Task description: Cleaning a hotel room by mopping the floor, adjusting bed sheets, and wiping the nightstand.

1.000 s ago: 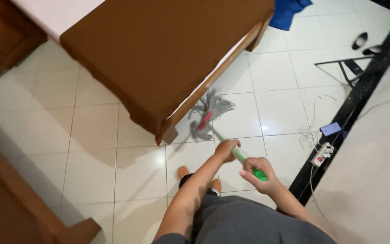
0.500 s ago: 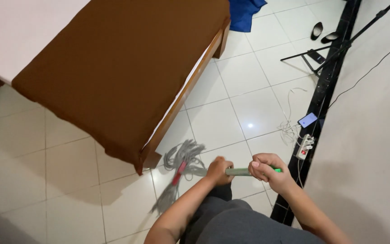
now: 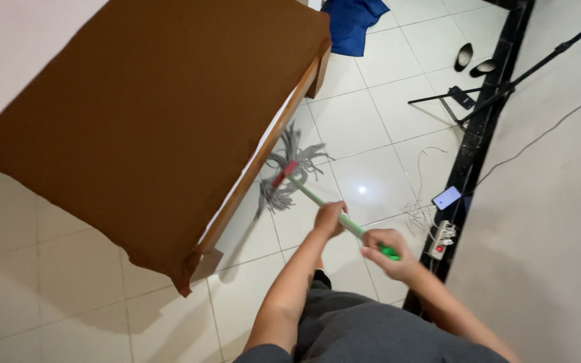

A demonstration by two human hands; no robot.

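A person holds a mop with a long green stick [image 3: 317, 200] in both hands. The left hand [image 3: 329, 218] is curled tight around the stick partway down it. The right hand [image 3: 386, 253] is wrapped around the top end of the stick, close to the person's body. The stick slants away from the person, down to the floor. At its far end, a red clip holds the grey stringy mop head [image 3: 284, 175], which is spread out on the white tiled floor [image 3: 371, 121]. The mop head lies right beside the long wooden edge of a bed with a brown cover [image 3: 149, 114]. A blue cloth [image 3: 350, 23] lies on the floor past the far corner of the bed. Near the dark strip along the wall there is a white power strip [image 3: 440, 236] with white cords, and a phone [image 3: 446, 197] lies just beside it. Two dark shoes [image 3: 473, 60] sit farther away on the tiles.
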